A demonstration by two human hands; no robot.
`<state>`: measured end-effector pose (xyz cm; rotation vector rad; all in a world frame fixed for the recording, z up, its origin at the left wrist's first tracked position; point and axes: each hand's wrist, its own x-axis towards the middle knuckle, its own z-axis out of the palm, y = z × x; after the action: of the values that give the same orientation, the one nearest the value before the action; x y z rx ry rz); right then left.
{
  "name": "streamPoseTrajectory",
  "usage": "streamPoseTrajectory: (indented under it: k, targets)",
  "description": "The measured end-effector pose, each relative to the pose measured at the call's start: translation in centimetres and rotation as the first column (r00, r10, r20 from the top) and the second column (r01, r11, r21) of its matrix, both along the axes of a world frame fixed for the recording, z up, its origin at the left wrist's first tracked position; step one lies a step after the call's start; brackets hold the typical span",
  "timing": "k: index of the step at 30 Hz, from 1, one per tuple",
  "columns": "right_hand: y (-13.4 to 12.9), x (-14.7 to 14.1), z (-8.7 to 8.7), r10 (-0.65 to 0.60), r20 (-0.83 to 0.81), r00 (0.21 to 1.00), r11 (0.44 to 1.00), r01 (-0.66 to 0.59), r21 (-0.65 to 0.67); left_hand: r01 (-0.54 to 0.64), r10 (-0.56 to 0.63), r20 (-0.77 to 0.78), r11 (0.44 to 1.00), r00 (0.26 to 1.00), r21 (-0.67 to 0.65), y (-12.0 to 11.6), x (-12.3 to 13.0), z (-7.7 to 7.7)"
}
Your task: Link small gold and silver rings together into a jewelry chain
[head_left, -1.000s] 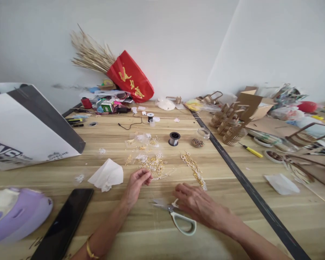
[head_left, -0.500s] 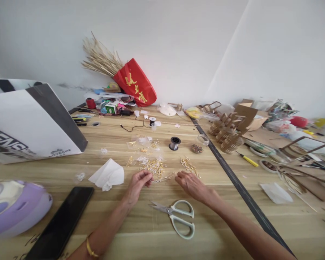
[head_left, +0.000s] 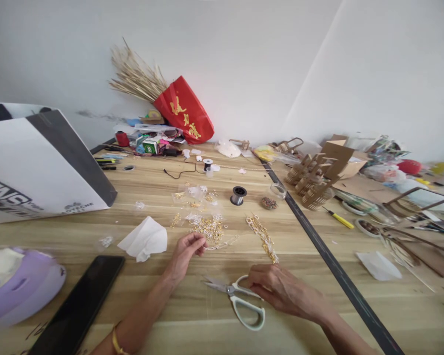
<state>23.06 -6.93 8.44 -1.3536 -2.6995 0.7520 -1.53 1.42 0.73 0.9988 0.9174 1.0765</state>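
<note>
My left hand [head_left: 191, 245] is closed in a pinch on one end of a thin beaded chain [head_left: 225, 243], which lies rightward across the table. Just beyond it spreads a pile of small gold and silver beads [head_left: 209, 229]. My right hand [head_left: 277, 287] is on the upper handle loop of the scissors [head_left: 240, 299], its fingers curled over the pale loop and partly hidden. The scissors lie with slightly parted blades pointing left. Beyond my right hand lies a bundle of gold and silver chains [head_left: 262, 234].
A spool of wire [head_left: 239, 195] and a dish of brown beads [head_left: 269, 203] stand farther back. At left are a white tissue [head_left: 143, 239], a black phone [head_left: 77, 305] and a white box [head_left: 40, 167]. Small woven baskets [head_left: 313, 190] and a yellow-handled tool [head_left: 340, 219] are at right.
My right hand has left the chain's right end and moved back toward me onto the scissors' handle. My left hand keeps its pinch, and that free end rests on the table.
</note>
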Motion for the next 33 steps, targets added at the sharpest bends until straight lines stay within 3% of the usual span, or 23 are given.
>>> streamPoseTrajectory:
  k: [9,12,14,17,19,21,26,30,33]
  targets:
    - [-0.2,4.3,0.2,-0.225,0.07,0.972,0.956,0.234,-0.175,0.002,-0.001,0.027,1.0,1.0,-0.03,-0.1,0.1,0.3]
    - [0.1,6.2,0.9,-0.338,0.06,0.939,0.888,0.339,-0.311,0.016,-0.013,0.057,0.999,0.998,-0.045,-0.2,0.2,0.3]
    - [0.8,7.0,1.8,-0.334,-0.036,0.942,0.861,0.289,-0.419,0.032,-0.028,0.074,0.998,0.997,-0.05,-0.3,0.3,0.5]
    - [2.5,6.3,3.1,-0.174,-0.2,0.964,0.89,0.067,-0.451,0.055,-0.047,0.107,0.996,0.993,-0.071,-0.5,0.4,0.8]
    - [4.1,4.3,3.1,-0.086,-0.26,0.962,0.926,-0.019,-0.377,0.069,-0.058,0.133,0.995,0.989,-0.078,-0.6,0.3,0.9]
    - [5.7,1.4,2.3,-0.053,-0.314,0.948,0.979,-0.013,-0.203,0.083,-0.07,0.166,0.994,0.984,-0.076,-0.6,0.3,1.0]
    - [9.0,-4.5,-2.2,0.029,-0.357,0.934,0.999,-0.04,-0.024,0.104,-0.084,0.228,0.991,0.97,-0.08,-0.6,0.2,1.1]
    - [10.1,-5.2,-5.2,0.083,-0.216,0.973,0.992,-0.06,0.113,0.106,-0.083,0.23,0.99,0.97,-0.09,-0.4,0.0,1.1]
    - [10.2,-4.6,-6.2,0.082,-0.148,0.986,0.991,-0.066,0.116,0.103,-0.082,0.22,0.991,0.972,-0.088,-0.1,-0.2,0.9]
